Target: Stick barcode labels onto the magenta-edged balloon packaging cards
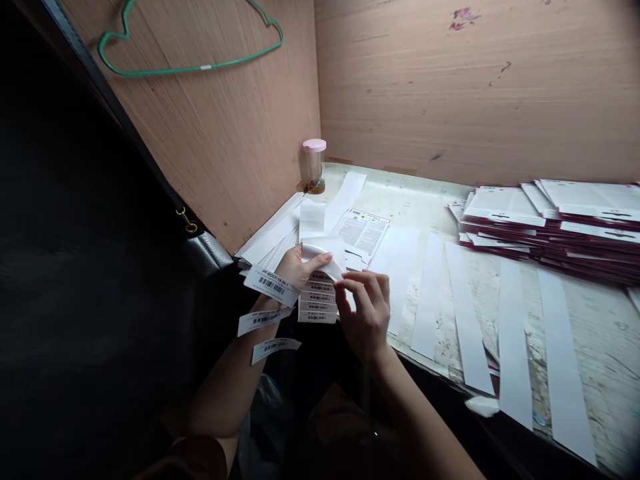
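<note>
Head view: the desk (pixel 417 200), pale and scuffed, carries the work, with wooden panels rising at its left and far edges. Toward its far right lies a heaped stack of printed cards (pixel 575 223), likely kept aside so the stretch before the body stays workable. Long white strips (pixel 515 340) lie spaced out at the near edge, several reaching past it, perhaps so an end is easy to catch; more are fanned at the left edge. A green hanger (pixel 170 71) is up against the left panel, out of the hands' way. One printed card (pixel 363 235) lies singly behind the hands, probably for quick reach

The left hand (pixel 296 268) presses its thumb down on a curled white sheet (pixel 315 250), seemingly to steady it, while the right hand (pixel 364 310) pinches its edge between thumb and forefinger, the other fingers loosely bent. Just below hangs a strip of barcode labels (pixel 318 308), by the desk's near edge. A pink-lidded jar (pixel 314 168) stands at the far left corner, where a knock seems unlikely. Smallest, three loose labels (pixel 273 285) cling to the left wrist and forearm, presumably parked there because skin is close and releases them easily
</note>
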Action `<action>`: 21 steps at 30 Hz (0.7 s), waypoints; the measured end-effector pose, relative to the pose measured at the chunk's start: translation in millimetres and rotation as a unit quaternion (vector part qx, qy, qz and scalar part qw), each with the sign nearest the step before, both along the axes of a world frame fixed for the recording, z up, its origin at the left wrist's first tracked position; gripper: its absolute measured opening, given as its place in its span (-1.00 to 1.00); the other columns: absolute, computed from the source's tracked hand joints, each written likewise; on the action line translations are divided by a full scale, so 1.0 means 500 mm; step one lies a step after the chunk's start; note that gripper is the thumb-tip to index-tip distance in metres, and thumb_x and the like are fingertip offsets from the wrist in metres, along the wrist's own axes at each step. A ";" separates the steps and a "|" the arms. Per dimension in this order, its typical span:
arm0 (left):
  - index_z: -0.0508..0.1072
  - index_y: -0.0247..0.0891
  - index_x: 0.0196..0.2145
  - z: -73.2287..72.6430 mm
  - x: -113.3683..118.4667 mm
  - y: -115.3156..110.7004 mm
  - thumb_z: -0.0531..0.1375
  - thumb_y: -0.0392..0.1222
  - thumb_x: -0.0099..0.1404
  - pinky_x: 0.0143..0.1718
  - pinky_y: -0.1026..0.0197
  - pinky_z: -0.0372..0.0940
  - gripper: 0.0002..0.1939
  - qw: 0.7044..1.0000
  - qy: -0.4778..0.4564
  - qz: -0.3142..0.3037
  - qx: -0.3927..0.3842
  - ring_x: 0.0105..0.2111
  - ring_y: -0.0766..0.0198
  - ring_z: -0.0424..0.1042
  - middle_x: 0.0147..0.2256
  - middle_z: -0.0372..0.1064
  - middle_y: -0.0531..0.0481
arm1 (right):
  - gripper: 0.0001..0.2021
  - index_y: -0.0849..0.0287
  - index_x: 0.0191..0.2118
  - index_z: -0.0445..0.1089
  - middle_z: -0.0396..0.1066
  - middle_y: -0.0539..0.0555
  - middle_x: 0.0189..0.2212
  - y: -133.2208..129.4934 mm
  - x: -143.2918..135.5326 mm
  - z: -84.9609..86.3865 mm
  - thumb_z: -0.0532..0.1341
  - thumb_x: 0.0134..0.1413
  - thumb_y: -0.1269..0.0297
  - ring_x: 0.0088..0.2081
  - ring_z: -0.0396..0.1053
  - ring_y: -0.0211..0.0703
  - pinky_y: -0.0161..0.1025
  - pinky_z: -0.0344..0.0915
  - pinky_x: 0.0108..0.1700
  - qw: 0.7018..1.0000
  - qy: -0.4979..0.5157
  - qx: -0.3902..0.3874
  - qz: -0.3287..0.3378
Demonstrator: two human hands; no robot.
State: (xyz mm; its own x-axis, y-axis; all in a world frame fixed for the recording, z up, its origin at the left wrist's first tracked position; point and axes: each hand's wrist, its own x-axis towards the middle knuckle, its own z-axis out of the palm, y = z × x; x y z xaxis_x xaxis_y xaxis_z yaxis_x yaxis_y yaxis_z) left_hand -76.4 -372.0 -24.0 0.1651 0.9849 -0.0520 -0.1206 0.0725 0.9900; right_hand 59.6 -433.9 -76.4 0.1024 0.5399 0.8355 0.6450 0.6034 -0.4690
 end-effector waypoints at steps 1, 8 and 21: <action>0.51 -0.33 -0.17 0.002 -0.002 0.003 0.42 -0.13 0.04 -0.19 0.15 0.38 -0.60 1.000 -0.003 -0.002 -0.007 -0.25 0.13 0.54 -0.28 0.57 -0.10 | -0.80 0.09 -0.22 0.38 0.45 0.10 -0.25 -0.014 -0.002 0.004 0.20 0.10 0.55 -0.16 0.30 -0.07 -0.01 0.33 -0.09 1.000 -0.001 0.008 0.024; 0.53 -0.36 -0.21 0.013 -0.016 0.042 0.41 -0.16 0.05 -0.32 0.19 0.42 -0.65 0.995 -0.064 0.005 -0.073 -0.39 0.16 0.56 -0.41 0.56 -0.08 | -0.81 0.09 -0.36 0.25 0.32 -0.05 -0.46 -0.156 -0.064 -0.014 0.31 0.02 0.41 -0.41 0.27 -0.25 -0.24 0.29 -0.34 0.882 0.334 -0.237 0.231; 0.50 -0.40 -0.17 0.026 -0.010 0.045 0.31 -0.22 0.19 -0.35 0.21 0.44 -0.74 0.992 -0.100 0.014 -0.077 -0.44 0.20 0.55 -0.40 0.57 -0.10 | -0.62 0.04 -0.04 0.24 0.26 0.07 -0.18 -0.099 -0.081 -0.103 0.32 0.03 0.28 -0.20 0.29 -0.14 -0.14 0.33 -0.17 0.921 0.257 -0.253 0.148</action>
